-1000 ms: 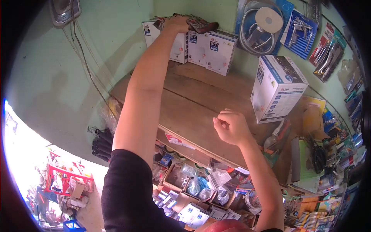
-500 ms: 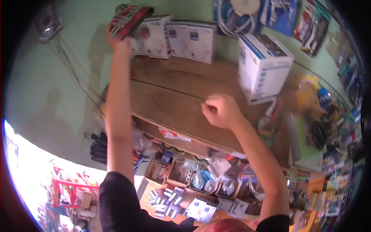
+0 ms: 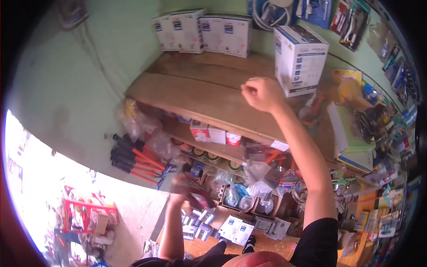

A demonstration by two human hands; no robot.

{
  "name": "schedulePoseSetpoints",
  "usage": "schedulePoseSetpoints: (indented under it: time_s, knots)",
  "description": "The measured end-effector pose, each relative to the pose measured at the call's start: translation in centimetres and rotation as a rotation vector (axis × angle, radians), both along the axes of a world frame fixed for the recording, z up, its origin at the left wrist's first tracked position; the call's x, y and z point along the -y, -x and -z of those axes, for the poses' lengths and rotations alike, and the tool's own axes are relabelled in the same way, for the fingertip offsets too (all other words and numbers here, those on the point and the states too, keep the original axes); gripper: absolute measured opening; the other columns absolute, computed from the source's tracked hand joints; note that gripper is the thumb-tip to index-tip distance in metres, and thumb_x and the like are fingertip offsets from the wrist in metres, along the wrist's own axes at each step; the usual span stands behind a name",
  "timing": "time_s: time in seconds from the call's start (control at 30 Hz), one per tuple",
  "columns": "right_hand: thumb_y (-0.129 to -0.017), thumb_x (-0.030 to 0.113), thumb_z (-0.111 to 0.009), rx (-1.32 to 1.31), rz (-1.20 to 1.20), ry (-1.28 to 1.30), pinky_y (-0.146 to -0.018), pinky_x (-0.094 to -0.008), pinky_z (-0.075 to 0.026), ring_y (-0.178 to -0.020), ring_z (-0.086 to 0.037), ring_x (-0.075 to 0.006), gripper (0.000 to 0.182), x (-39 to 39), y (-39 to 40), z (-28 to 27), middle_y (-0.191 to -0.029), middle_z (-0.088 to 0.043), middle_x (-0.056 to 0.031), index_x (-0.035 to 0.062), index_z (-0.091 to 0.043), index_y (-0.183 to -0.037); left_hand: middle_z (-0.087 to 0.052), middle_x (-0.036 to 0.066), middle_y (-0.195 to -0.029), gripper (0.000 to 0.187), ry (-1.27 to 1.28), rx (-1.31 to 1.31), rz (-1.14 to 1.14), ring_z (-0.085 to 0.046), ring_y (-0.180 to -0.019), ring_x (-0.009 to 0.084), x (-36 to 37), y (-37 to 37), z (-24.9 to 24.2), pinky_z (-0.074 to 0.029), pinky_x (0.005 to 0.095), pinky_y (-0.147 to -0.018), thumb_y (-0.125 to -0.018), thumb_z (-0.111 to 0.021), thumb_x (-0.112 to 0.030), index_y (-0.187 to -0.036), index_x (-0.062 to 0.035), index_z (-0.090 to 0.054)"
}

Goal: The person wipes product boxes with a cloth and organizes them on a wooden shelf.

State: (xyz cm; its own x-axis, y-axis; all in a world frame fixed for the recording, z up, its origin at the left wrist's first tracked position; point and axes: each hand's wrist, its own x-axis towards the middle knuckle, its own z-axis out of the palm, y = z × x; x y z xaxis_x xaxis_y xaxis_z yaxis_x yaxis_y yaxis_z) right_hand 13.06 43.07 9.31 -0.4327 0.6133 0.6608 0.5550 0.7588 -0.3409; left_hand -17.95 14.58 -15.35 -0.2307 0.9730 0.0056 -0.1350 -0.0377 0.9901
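Observation:
My left hand (image 3: 179, 186) is low in front of the lower shelves, blurred by motion. Its fingers are closed on a dark red-and-black patterned cloth (image 3: 201, 198), which hangs out to the right. Over the wooden shelf top (image 3: 187, 86) is my right hand (image 3: 264, 94), curled into a loose fist with nothing visible in it. Just beyond that fist, a white and blue box (image 3: 300, 64) stands upright on the wood. Several white boxes (image 3: 224, 35) are lined up against the green wall at the back.
Orange-and-black handled tools (image 3: 138, 158) hang left of the shelves. Small red and white boxes (image 3: 209, 133) sit on the shelf below. Plastic bags (image 3: 240, 196) fill cartons lower down. At right are a green-topped box (image 3: 351, 133) and a coiled black cable (image 3: 362, 124).
My left hand has swung down from the back-left white boxes to below the shelf edge, cloth still in it. My right hand appears slightly higher, still curled. The view has shifted.

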Motion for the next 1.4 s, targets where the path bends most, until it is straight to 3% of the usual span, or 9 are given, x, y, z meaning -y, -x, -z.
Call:
schedulePoseSetpoints:
  time_s: [0.1,0.27,0.37,0.53,0.67,0.87,1.0,1.2,1.4]
  knots:
    - [-0.091,0.029,-0.066,0.041,0.021,0.01,-0.064,-0.0458,-0.053,-0.074,-0.069,-0.0367,0.029,-0.5,-0.4,-0.4,-0.077,-0.069,-0.0139,0.0041,-0.069,-0.077,-0.074,0.007,-0.101,0.03,0.632,-0.17,0.239,-0.07,-0.088,0.0164,9.0,-0.6,5.5,-0.058,0.0328,-0.077,-0.095,-0.063,-0.006,-0.124,0.0017,-0.069]
    - [-0.091,0.015,-0.071,-0.237,0.024,-0.284,-0.057,-0.04,-0.047,-0.061,-0.062,-0.0301,0.026,0.3,-0.2,-1.9,-0.07,-0.059,-0.0107,0.0025,-0.06,-0.071,-0.068,0.009,-0.126,0.062,0.49,0.048,0.413,-0.065,-0.115,0.0194,21.5,0.8,8.2,-0.052,0.0356,-0.1,-0.09,-0.074,-0.02,-0.145,-0.0025,-0.053]
    - [-0.087,0.01,-0.075,-0.331,0.051,-0.732,-0.071,-0.0417,-0.053,-0.079,-0.068,-0.0322,0.009,1.1,-1.6,-6.8,-0.084,-0.068,-0.0107,0.0062,-0.067,-0.089,-0.066,0.01,-0.133,0.071,0.59,0.126,0.41,-0.064,-0.12,0.0213,25.5,2.2,7.7,-0.05,0.0363,-0.105,-0.089,-0.078,-0.025,-0.15,-0.0028,-0.049]
    - [-0.072,0.054,-0.09,-0.232,0.679,-0.852,-0.108,-0.0578,-0.044,-0.132,-0.052,-0.0489,0.094,3.4,-7.2,-12.6,-0.135,-0.06,-0.026,0.0079,-0.051,-0.145,-0.065,0.012,-0.135,0.062,0.204,0.538,0.155,-0.065,-0.122,0.0248,26.5,-2.3,-2.9,-0.052,0.0392,-0.105,-0.099,-0.062,-0.044,-0.144,-0.001,-0.056]
    - [-0.063,0.056,-0.094,-0.121,0.668,-0.359,-0.118,-0.056,-0.038,-0.144,-0.039,-0.0549,0.121,-1.3,-11.2,-10.2,-0.154,-0.04,-0.0361,0.0067,-0.035,-0.157,-0.07,0.012,-0.12,0.056,0.223,0.192,-0.253,-0.07,-0.106,0.0234,27.7,-2.1,2.4,-0.057,0.0373,-0.092,-0.101,-0.06,-0.04,-0.143,-0.0026,-0.055]
    - [-0.061,0.05,-0.095,-0.153,0.624,-0.063,-0.12,-0.0527,-0.037,-0.146,-0.041,-0.0461,0.12,-0.8,-9.9,-9.1,-0.153,-0.049,-0.0277,0.0044,-0.037,-0.156,-0.067,0.006,-0.108,0.028,0.138,0.025,-0.299,-0.067,-0.094,0.0149,25.3,-3.3,-0.5,-0.056,0.0296,-0.082,-0.097,-0.062,-0.014,-0.122,-0.0027,-0.06]
    - [-0.061,0.049,-0.097,-0.257,0.738,-0.064,-0.12,-0.0575,-0.036,-0.149,-0.032,-0.0543,0.126,-0.8,-9.4,-7.3,-0.158,-0.031,-0.0385,0.0196,-0.029,-0.162,-0.068,0.009,-0.118,0.037,-0.01,0.086,-0.227,-0.067,-0.107,0.0173,22.9,-3.8,-3.3,-0.055,0.0313,-0.092,-0.095,-0.066,-0.012,-0.13,-0.0014,-0.059]
    - [-0.063,0.042,-0.097,-0.324,0.549,-0.389,-0.112,-0.0576,-0.04,-0.134,-0.044,-0.0506,0.113,6.0,-9.2,-9.1,-0.144,-0.044,-0.0325,0.0143,-0.037,-0.155,-0.067,0.009,-0.116,0.051,0.091,-0.121,-0.222,-0.066,-0.109,0.0192,21.9,-4.0,-5.6,-0.053,0.0329,-0.095,-0.088,-0.073,-0.018,-0.132,0.0003,-0.056]
    - [-0.064,0.044,-0.1,-0.416,0.211,-0.588,-0.106,-0.0521,-0.045,-0.128,-0.047,-0.0417,0.108,15.2,-6.1,-10.5,-0.133,-0.05,-0.0265,0.0064,-0.042,-0.148,-0.065,0.015,-0.13,0.081,-0.386,-0.504,-0.057,-0.062,-0.127,0.0256,17.4,-9.4,-14.9,-0.047,0.0392,-0.108,-0.08,-0.085,-0.024,-0.149,-0.002,-0.048]
